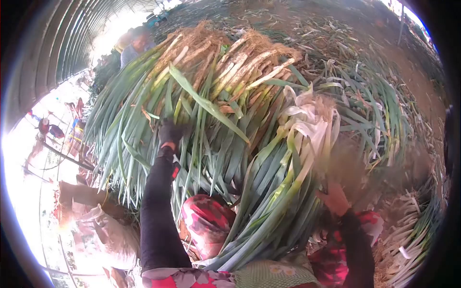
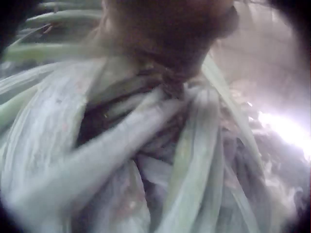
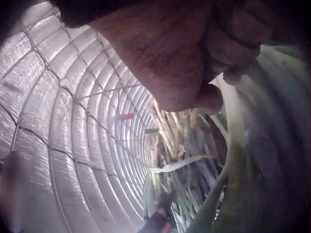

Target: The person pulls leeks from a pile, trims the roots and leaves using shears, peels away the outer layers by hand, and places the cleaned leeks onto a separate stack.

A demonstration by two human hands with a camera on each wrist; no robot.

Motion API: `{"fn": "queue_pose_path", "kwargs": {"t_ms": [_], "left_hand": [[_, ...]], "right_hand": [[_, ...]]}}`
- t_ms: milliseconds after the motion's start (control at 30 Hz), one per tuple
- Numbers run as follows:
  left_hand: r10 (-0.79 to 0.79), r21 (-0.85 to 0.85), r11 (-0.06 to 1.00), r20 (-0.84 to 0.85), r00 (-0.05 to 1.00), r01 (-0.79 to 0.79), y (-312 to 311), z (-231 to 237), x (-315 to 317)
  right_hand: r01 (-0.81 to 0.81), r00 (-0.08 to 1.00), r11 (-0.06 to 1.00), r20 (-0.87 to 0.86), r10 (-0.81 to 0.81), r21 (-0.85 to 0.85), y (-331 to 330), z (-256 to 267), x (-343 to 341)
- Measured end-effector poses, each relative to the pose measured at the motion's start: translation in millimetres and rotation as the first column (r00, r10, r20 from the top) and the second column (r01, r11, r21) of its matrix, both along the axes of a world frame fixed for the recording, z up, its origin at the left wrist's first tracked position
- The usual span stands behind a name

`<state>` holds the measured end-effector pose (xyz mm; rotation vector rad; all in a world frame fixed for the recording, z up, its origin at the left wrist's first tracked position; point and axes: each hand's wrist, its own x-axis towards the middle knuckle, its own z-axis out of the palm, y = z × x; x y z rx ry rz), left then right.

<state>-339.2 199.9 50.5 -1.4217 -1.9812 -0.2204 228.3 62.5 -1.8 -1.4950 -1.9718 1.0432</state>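
Note:
A thick bundle of leeks point(image 1: 240, 67), roots toward the far side, spreads before me with its green leaves hanging down. Among those leaves is my dark left hand point(image 1: 170, 132); in the left wrist view, leek leaves point(image 2: 194, 141) draw together under its fingers, which grip them. Nearer lies another bunch of leeks point(image 1: 307, 125) with pale, papery skins, its leaves running over my lap. Beside it, my right hand point(image 1: 334, 199) has curled fingers; the right wrist view puts a leek leaf point(image 3: 233, 111) between thumb and fingers. A brown blur covers the area above that hand.
More leeks point(image 1: 370, 105) lie loose over the ground at right, and a pile of pale stalks point(image 1: 401, 240) sits at lower right. Pale sacks point(image 1: 105, 235) stand at lower left. Behind the bundle is another person point(image 1: 137, 45), near the ribbed greenhouse wall point(image 1: 53, 43).

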Motion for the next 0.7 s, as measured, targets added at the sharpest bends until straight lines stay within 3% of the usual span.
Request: {"fn": "queue_pose_path", "kwargs": {"t_ms": [67,133,167,233,267,367,400,500,533,633,667,700], "left_hand": [[-0.042,-0.073,0.997,-0.046,0.998,0.039,8,-22,-31],[-0.083,-0.191,0.971,0.282,0.956,0.14,5,8,-10],[-0.08,-0.239,0.95,0.435,0.897,0.2,3,21,0],[-0.115,-0.232,0.949,0.369,0.922,0.212,4,13,3],[-0.136,-0.222,0.95,0.339,0.931,0.219,3,10,7],[-0.416,-0.051,0.874,0.438,0.797,0.484,-26,39,59],[-0.296,-0.032,0.943,0.374,0.879,0.332,-45,58,87],[-0.49,-0.011,0.836,0.436,0.755,0.549,-55,69,74],[-0.466,-0.12,0.821,0.422,0.777,0.558,-63,72,69],[-0.333,-0.063,0.796,0.784,0.523,0.601,-69,72,22],[-0.348,0.074,0.9,0.716,0.606,0.429,-61,60,-9],[-0.2,-0.013,0.972,0.478,0.855,0.234,-74,91,1]], "right_hand": [[-0.034,0.999,0.999,-0.035,0.034,-0.003,3,-5,-2],[-0.109,0.992,0.993,-0.061,0.106,-0.037,-1,-2,-11],[-0.091,0.996,0.996,0.004,0.091,-0.014,0,-6,-9],[-0.059,0.991,0.998,0.126,0.055,0.03,0,-15,-2],[-0.025,0.996,1.0,0.091,0.024,0.018,2,-12,2],[0.049,0.991,0.998,0.124,-0.044,-0.034,-4,-1,5],[0.053,0.989,0.998,0.144,-0.047,-0.035,-10,0,6],[-0.027,0.973,0.997,0.23,0.008,0.076,-18,3,3],[-0.004,0.979,0.995,0.201,-0.016,0.099,-21,-3,4],[0.029,0.994,0.993,0.097,-0.04,0.117,-40,-36,18],[0.03,0.998,0.995,0.047,-0.035,0.097,-42,-44,24],[0.036,0.999,0.996,-0.002,-0.036,0.081,-40,-39,19]]}}
